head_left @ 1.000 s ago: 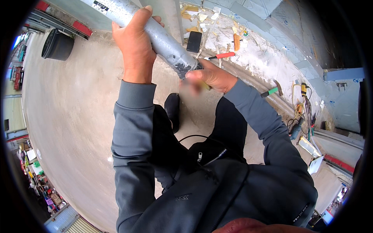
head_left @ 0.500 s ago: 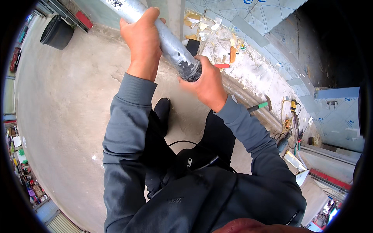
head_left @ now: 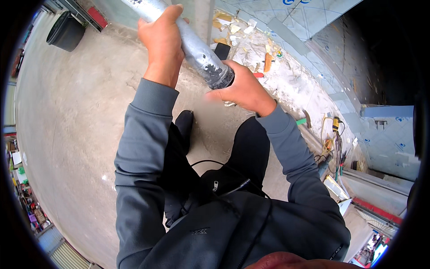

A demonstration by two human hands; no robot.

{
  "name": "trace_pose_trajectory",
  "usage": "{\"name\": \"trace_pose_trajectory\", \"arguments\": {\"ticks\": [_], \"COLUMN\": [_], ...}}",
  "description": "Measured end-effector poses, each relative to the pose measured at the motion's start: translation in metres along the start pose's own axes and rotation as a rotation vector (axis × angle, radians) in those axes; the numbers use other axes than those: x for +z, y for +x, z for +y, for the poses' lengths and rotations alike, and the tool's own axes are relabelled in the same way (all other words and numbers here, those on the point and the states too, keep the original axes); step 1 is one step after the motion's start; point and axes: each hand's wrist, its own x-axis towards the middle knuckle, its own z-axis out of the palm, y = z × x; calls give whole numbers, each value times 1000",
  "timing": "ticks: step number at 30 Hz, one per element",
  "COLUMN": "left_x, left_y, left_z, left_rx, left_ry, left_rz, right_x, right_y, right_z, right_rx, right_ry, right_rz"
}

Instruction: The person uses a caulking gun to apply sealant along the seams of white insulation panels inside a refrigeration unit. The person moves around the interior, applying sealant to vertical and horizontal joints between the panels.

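Note:
A silvery metal pipe (head_left: 196, 50) slants from the upper left down to the middle of the view. Its near end is dark and scuffed, and the far end runs out of the frame. My left hand (head_left: 162, 39) is wrapped round the pipe higher up. At the dark lower end, my right hand (head_left: 249, 87) cups the pipe, its fingers partly hidden and its thumb out below the rim. A black phone-like slab (head_left: 222, 51) lies just beyond the pipe, on the littered ledge.
Scraps cover the white ledge (head_left: 291, 85) at right. An orange-brown piece (head_left: 268, 62), a hammer (head_left: 306, 119) partly behind my right sleeve, and a yellow tool with cords (head_left: 336, 124) lie there. A black bucket (head_left: 66, 32) stands far left on the concrete floor (head_left: 80, 121).
My right hand has shifted slightly right, its thumb now lower and farther off the pipe's end. The pipe's lower end has risen a little. My left hand still grips it.

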Motion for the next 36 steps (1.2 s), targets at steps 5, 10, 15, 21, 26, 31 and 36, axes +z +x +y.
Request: {"name": "trace_pose_trajectory", "arguments": {"ticks": [5, 10, 15, 21, 26, 31, 36], "left_x": [5, 6, 1, 8, 3, 4, 4], "left_y": [-5, 0, 6, -3, 1, -1, 2], "left_z": [-3, -8, -5, 2, 7, 11, 10], "left_rx": [-9, -27, -29, 50, 58, 3, 0], "left_ry": [8, -30, -23, 41, 36, 14, 46], "left_rz": [-16, 62, 61, 71, -15, -50, -44], "right_x": [1, 29, 27, 29, 24, 18, 26], "right_y": [0, -7, -3, -5, -2, -2, -7], "right_z": [9, 15, 9, 6, 4, 4, -6], "right_rx": [107, -152, -173, -104, 10, -43, -29], "right_ry": [2, -226, -202, -164, 65, 122, -51], "right_rz": [-78, 462, 455, 414, 256, 180, 344]}}
